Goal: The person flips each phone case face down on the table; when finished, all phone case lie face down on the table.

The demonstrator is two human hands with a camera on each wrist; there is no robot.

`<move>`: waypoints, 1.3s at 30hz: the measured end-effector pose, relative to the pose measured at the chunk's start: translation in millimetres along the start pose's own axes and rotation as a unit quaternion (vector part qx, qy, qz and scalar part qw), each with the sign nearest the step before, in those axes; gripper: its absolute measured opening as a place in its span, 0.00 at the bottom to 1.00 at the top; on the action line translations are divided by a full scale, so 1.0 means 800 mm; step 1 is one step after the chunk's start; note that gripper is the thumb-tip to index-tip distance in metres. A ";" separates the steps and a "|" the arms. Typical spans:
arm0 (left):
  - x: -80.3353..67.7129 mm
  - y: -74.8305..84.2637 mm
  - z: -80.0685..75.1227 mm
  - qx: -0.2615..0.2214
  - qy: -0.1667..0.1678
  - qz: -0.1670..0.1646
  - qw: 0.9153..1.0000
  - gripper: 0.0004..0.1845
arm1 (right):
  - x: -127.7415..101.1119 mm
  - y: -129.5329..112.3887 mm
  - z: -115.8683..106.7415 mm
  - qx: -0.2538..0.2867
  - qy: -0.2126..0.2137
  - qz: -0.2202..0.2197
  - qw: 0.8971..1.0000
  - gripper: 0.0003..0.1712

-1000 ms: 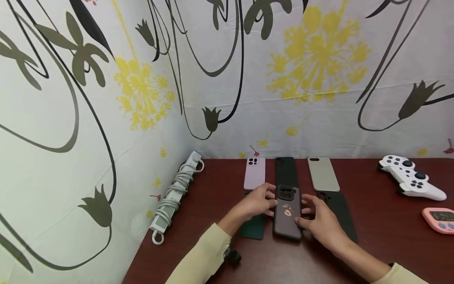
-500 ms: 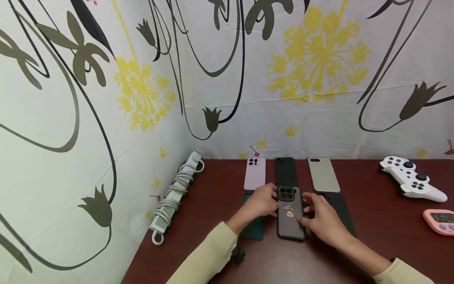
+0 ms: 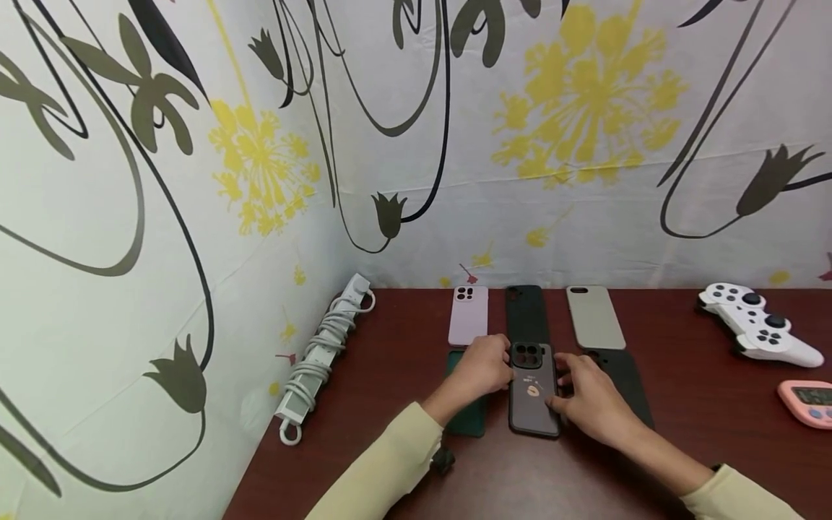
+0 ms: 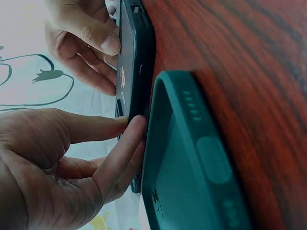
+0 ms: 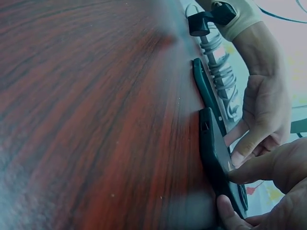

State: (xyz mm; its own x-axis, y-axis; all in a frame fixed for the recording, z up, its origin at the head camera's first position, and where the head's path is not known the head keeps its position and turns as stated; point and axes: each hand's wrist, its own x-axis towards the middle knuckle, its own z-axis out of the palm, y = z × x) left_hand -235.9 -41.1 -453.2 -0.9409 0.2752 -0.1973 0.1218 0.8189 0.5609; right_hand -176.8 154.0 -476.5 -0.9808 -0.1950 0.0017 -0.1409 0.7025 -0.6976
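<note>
- Two hands frame one dark phone case [image 3: 534,390], which lies flat on the red-brown table [image 3: 702,433], well in from the back edge and nearer the left edge than the right.
- Since a second ago the case has slid slightly to the right and straightened, now lying square with the row of cases behind it; both hands have drawn closer to its sides.
- The left hand [image 3: 482,368] has its fingers curled against the case's left edge, fingertips touching it near the camera cut-out.
- The right hand [image 3: 588,396] pinches the right edge, its thumb lying on the case's back.
- A green case [image 3: 466,422] lies just beside the dark one on its left, partly under the left hand; a black case [image 3: 625,383] lies to the right, partly behind the right hand.
- Behind, toward the back edge, sit a pink case [image 3: 468,315], another black case [image 3: 525,312] and a grey case [image 3: 594,317].
- Only the head view shows the white power strip [image 3: 321,354] along the left edge, and the white game controller [image 3: 754,325] and pink timer [image 3: 808,401] toward the right edge.
- The left wrist view alone shows the green case's side buttons and the left fingertips [image 4: 136,125] meeting the dark case's rim.
- The right wrist view shows the dark case's near end raised a little off the wood, which the head view does not reveal.
</note>
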 end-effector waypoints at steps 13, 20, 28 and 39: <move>-0.002 -0.004 0.000 0.016 -0.003 0.007 1.000 0.26 | 0.002 0.000 0.000 -0.007 -0.022 0.009 1.000 0.45; -0.001 -0.003 0.003 0.024 -0.004 0.013 1.000 0.25 | 0.002 0.003 -0.002 -0.010 -0.024 -0.003 1.000 0.46; -0.005 -0.002 0.002 0.065 0.015 0.025 0.997 0.25 | 0.000 0.001 -0.001 -0.030 -0.006 -0.029 0.999 0.47; -0.040 -0.023 -0.028 0.014 -0.004 0.059 0.998 0.32 | 0.005 -0.025 0.007 -0.010 0.058 -0.068 0.996 0.47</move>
State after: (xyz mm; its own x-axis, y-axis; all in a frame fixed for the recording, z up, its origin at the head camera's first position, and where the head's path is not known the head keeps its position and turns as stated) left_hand -214.7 -75.9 -439.0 -0.9167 0.3751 -0.1378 0.2408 0.7937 0.5586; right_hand -177.4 135.7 -466.5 -0.9615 -0.2086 0.1787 -0.2741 0.6894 -0.6705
